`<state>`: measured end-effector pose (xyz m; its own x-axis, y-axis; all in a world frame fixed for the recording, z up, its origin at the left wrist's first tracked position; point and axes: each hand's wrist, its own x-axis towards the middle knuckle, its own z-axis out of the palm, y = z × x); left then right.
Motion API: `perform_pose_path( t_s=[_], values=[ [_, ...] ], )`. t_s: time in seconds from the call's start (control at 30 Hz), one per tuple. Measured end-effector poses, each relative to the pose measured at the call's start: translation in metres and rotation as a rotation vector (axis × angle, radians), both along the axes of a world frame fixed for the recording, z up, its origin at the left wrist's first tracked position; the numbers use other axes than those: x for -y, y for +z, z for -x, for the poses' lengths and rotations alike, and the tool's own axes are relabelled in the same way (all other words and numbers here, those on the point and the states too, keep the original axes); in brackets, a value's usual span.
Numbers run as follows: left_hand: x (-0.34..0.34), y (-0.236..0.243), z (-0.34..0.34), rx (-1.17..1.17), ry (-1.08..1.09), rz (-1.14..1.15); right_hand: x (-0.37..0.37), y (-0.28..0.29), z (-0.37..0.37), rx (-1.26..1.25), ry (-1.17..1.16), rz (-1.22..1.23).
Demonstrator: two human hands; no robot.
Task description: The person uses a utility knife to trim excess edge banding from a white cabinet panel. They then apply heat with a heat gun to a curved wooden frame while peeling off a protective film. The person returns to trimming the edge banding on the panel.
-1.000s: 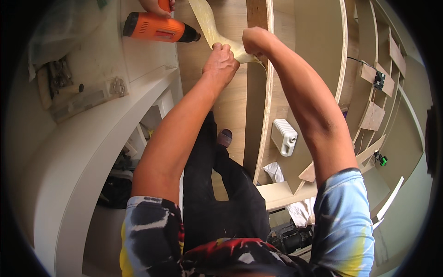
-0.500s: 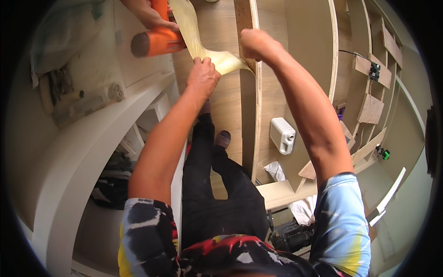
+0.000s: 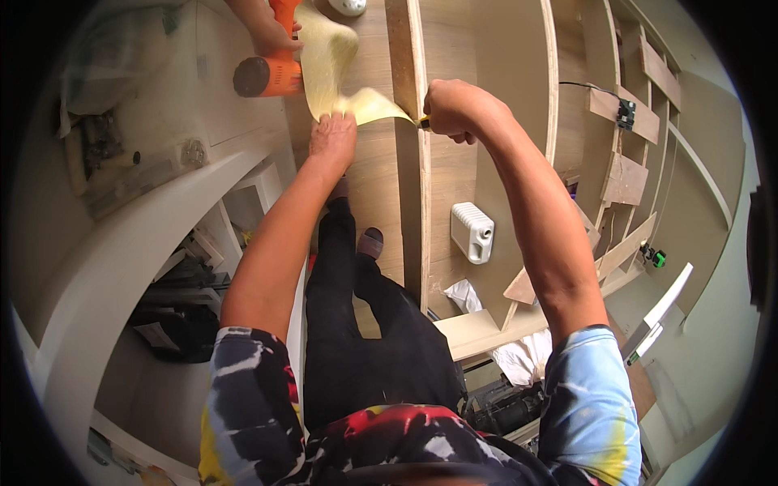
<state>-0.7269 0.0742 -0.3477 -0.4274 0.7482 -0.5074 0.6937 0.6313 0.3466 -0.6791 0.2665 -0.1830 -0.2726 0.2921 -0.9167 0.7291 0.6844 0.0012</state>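
My left hand is closed on a limp, shiny pale-yellow strip, which rises in a loop beyond it. From my fingers the strip's end runs right to the edge of an upright board. Just past that edge, my right hand makes a fist around a black-and-yellow tool that looks like a utility knife. Most of it is hidden in the fist; its front end meets the strip's tip at the board. At upper left, another person's hand grips an orange heat gun beside the strip.
A white plastic jug stands right of the board. Further right are wooden frames with plywood pieces and a small black-and-green tool. A white cabinet frame curves along my left. Dark equipment lies near my right hip.
My right hand has come down along the board edge, and the tool's tip now shows. My left hand is slightly lower relative to the board, and the strip bulges more. The whole view has shifted slightly.
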Motion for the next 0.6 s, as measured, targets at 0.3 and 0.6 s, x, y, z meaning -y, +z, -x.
perform_pose_path(
  t_s=[0.3,0.6],
  values=[
    [-0.076,-0.010,-0.013,-0.275,-0.426,-0.197,0.016,-0.029,-0.049,-0.369,0.115,-0.098],
    [-0.015,-0.062,-0.016,-0.051,-0.265,-0.215,0.049,-0.006,-0.083,-0.605,-0.023,-0.181]
  ],
)
